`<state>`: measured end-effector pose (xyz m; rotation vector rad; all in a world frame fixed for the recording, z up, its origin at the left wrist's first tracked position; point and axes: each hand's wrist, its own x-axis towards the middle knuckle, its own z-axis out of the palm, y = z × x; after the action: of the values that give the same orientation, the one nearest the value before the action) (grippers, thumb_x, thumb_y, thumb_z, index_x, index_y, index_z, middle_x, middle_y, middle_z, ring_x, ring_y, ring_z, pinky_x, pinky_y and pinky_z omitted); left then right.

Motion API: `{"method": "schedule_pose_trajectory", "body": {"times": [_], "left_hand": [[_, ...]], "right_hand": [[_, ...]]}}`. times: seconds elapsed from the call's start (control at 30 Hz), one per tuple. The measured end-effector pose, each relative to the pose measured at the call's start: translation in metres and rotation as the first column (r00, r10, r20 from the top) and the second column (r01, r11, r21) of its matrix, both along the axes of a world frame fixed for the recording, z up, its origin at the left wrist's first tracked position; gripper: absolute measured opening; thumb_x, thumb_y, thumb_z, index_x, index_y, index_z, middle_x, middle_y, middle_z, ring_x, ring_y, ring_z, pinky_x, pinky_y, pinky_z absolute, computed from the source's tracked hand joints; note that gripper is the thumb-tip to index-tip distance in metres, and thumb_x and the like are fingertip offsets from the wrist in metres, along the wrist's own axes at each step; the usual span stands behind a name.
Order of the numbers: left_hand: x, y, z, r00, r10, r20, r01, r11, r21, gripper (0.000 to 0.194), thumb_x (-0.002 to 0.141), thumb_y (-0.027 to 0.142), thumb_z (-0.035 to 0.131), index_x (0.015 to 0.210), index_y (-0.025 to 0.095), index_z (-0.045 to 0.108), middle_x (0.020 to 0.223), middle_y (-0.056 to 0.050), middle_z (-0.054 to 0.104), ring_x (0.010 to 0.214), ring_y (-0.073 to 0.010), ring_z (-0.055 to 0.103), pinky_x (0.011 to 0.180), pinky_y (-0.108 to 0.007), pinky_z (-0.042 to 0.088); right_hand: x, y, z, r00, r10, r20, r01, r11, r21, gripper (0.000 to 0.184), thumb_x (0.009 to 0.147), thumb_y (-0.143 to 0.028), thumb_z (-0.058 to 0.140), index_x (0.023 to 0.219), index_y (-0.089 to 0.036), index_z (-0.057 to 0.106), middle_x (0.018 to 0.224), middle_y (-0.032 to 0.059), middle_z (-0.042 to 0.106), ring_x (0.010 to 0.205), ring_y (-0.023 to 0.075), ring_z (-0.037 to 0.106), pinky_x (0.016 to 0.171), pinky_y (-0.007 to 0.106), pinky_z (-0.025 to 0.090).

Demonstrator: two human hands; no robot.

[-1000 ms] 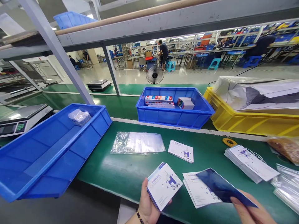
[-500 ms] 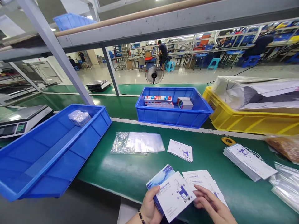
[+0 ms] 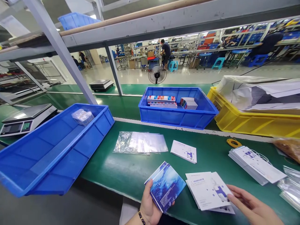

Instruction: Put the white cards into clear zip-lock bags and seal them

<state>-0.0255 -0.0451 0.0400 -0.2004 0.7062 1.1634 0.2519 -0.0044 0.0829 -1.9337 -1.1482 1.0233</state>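
Observation:
My left hand (image 3: pixel 147 207) grips a small stack of cards (image 3: pixel 165 186) near the front edge of the green table; the top card shows a blue watery picture. My right hand (image 3: pixel 252 207) lies with fingers stretched out on the right edge of a pile of white leaflets (image 3: pixel 207 190) on the table. A second small leaflet pile (image 3: pixel 184 151) lies farther back. A stack of clear plastic bags (image 3: pixel 140 143) lies left of it.
A tilted blue bin (image 3: pixel 47 156) with a small bag in it sits at left. A blue crate (image 3: pixel 178 117) with boxes and a yellow crate (image 3: pixel 246 123) stand behind. More leaflets (image 3: pixel 255 164), a yellow band (image 3: pixel 233 143) and bags lie at right. A scale (image 3: pixel 23 117) stands far left.
A blue card came from my right hand onto the left hand's stack, which then showed a white face and now a blue one. My right hand moved to the leaflet pile.

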Motion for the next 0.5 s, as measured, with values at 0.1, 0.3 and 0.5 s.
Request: {"method": "schedule_pose_trajectory", "body": {"times": [0.1,0.3,0.5], "left_hand": [[0.004,-0.001,-0.001,0.997,-0.032,0.066,0.029,0.998,0.049,0.032,0.075,0.037,0.056,0.090,0.011,0.068,0.081,-0.012,0.071,0.080,-0.0264,0.064,0.079,-0.042,0.045],[0.014,-0.004,-0.002,0.997,-0.036,0.071,0.022,0.981,0.192,0.026,0.059,0.025,0.071,0.082,0.011,0.070,0.084,-0.012,0.071,0.093,-0.0299,0.061,0.086,-0.042,0.041],[0.007,-0.004,-0.007,0.999,-0.019,0.030,0.014,0.987,0.162,0.036,0.062,0.040,0.069,0.086,0.013,0.070,0.088,-0.013,0.071,0.083,-0.0286,0.063,0.066,-0.036,0.048]], "right_hand": [[-0.011,-0.005,-0.014,0.982,0.065,0.179,-0.084,0.991,0.101,0.041,0.044,-0.052,0.068,0.073,-0.023,0.072,0.094,0.0114,0.069,0.089,0.0324,0.061,0.060,0.035,0.054],[-0.092,-0.028,-0.032,0.809,0.382,-0.446,-0.437,0.899,-0.021,0.055,0.061,-0.069,0.053,0.061,-0.017,0.068,0.059,0.0077,0.066,0.052,0.0174,0.061,0.049,0.027,0.050],[-0.079,-0.028,-0.031,0.900,0.370,-0.231,-0.355,0.929,0.104,0.045,0.069,-0.059,0.054,0.049,-0.019,0.061,0.051,0.0028,0.063,0.051,0.0164,0.058,0.051,0.026,0.050]]}}
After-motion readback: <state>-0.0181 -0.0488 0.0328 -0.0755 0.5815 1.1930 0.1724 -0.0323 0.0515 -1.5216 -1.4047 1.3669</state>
